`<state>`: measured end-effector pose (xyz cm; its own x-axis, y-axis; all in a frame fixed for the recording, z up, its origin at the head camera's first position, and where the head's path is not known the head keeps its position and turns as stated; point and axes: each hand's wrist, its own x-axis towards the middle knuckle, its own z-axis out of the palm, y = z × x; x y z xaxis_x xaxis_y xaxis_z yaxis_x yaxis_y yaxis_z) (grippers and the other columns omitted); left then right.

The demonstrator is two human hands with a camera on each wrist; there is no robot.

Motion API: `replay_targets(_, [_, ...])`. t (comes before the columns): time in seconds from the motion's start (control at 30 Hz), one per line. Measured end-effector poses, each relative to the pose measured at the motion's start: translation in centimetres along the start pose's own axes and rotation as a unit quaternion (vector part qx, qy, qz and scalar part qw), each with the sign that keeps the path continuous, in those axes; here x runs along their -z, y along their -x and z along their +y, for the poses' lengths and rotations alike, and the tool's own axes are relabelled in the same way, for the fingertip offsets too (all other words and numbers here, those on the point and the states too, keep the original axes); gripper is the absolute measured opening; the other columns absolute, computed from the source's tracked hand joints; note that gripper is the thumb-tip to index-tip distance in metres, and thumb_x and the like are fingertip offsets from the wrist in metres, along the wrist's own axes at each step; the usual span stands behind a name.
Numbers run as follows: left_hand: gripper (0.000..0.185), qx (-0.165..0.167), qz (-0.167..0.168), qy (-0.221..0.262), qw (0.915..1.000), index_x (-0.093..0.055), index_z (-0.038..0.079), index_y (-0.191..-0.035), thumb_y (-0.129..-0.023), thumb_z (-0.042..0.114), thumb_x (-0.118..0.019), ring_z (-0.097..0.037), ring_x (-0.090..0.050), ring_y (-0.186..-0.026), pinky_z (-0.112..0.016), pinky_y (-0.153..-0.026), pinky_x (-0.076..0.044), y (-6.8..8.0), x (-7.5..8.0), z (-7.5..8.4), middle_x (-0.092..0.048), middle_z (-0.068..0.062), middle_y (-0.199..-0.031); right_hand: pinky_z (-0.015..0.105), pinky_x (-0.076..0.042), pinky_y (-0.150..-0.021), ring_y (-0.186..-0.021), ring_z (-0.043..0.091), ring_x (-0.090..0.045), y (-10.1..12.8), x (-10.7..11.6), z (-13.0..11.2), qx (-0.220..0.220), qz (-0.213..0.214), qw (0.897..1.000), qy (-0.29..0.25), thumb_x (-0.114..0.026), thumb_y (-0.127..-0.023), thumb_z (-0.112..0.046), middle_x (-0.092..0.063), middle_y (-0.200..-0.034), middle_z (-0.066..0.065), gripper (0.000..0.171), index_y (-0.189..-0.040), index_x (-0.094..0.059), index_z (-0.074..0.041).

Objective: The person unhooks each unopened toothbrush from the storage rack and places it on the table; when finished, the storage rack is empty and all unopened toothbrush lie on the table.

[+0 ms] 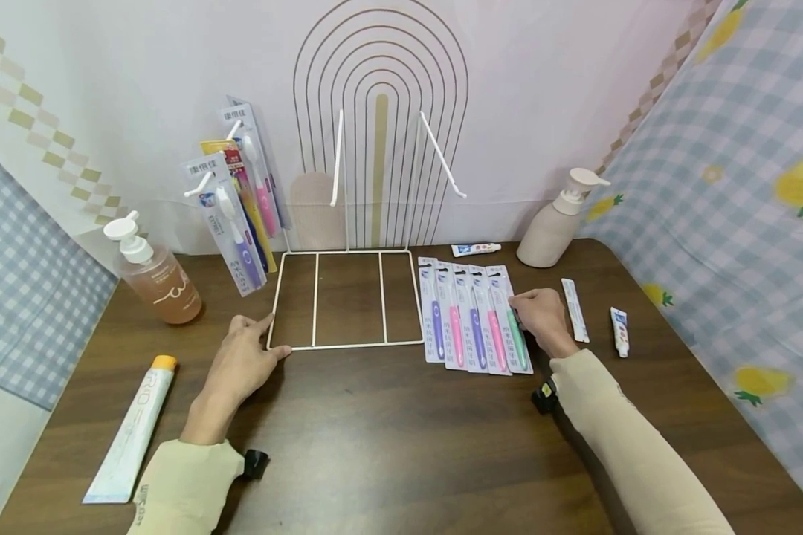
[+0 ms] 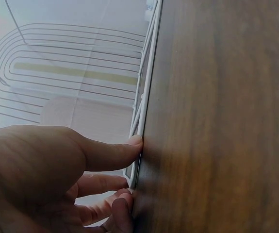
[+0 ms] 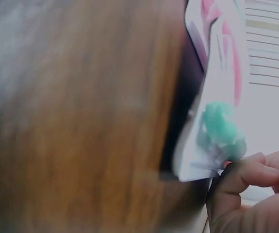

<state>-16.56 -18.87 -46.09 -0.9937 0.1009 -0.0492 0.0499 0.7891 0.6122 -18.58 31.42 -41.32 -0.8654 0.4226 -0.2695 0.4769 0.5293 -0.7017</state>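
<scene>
A white wire display rack stands at the back of the table, two bare hooks jutting forward from its upright frame. At its front left corner, my left hand holds the base wire between thumb and fingers. The left wrist view shows the thumb on the front wire. To the rack's right, several packaged toothbrushes lie in an overlapping row. My right hand pinches the right edge of the endmost pack, a green toothbrush. That pack looks blurred in the right wrist view.
Toothbrush packs hang on hooks at the left. A soap pump bottle and large toothpaste tube are on the left. Small tubes, a slim packet and a beige pump bottle are on the right.
</scene>
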Motion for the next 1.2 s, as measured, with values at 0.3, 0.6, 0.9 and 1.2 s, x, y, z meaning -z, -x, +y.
replay_targets(0.3, [0.081, 0.005, -0.007, -0.003, 1.0000, -0.048, -0.009, -0.168, -0.104, 0.028, -0.083, -0.042, -0.066, -0.108, -0.062, -0.100, -0.055, 0.4, 0.8, 1.7, -0.053, -0.034, -0.142, 0.027, -0.054, -0.064, -0.075, 0.012, -0.064, -1.1, -0.2, 0.8, 0.001, 0.020, 1.000, -0.005, -0.068, -0.110, -0.023, -0.072, -0.090, 0.003, 0.035, -0.125, -0.083, 0.005])
replay_targets(0.6, [0.085, 0.001, -0.007, -0.001, 1.0000, -0.047, -0.008, -0.169, -0.104, 0.032, -0.084, -0.040, -0.065, -0.107, -0.061, -0.100, -0.055, 0.3, 0.6, 1.4, -0.053, -0.035, -0.143, 0.025, -0.052, -0.061, -0.070, 0.009, -0.061, -0.5, 0.0, 0.5, 0.023, 0.031, 0.999, -0.013, -0.067, -0.106, -0.019, -0.068, -0.078, -0.003, 0.033, -0.119, -0.084, 0.006])
replay_targets(0.9, [0.083, -0.004, 0.001, -0.003, 1.0000, -0.048, -0.008, -0.168, -0.103, 0.029, -0.084, -0.040, -0.063, -0.106, -0.058, -0.098, -0.054, 0.9, 0.9, 1.8, -0.054, -0.032, -0.136, 0.028, -0.051, -0.073, -0.092, 0.022, -0.067, 0.9, -0.4, -0.3, 0.059, 0.047, 0.997, 0.019, -0.059, -0.107, -0.019, -0.077, -0.111, 0.016, 0.039, -0.131, -0.077, 0.005])
replay_targets(1.2, [0.083, 0.000, -0.003, 0.001, 1.0000, -0.048, -0.009, -0.168, -0.103, 0.027, -0.084, -0.042, -0.063, -0.108, -0.060, -0.101, -0.054, 1.0, 1.2, 2.3, -0.054, -0.034, -0.138, 0.030, -0.055, -0.066, -0.078, 0.018, -0.068, 1.8, -6.5, -1.6, 0.299, -0.040, 0.953, 0.036, -0.078, -0.105, -0.018, -0.078, -0.108, 0.014, 0.038, -0.138, -0.077, 0.002])
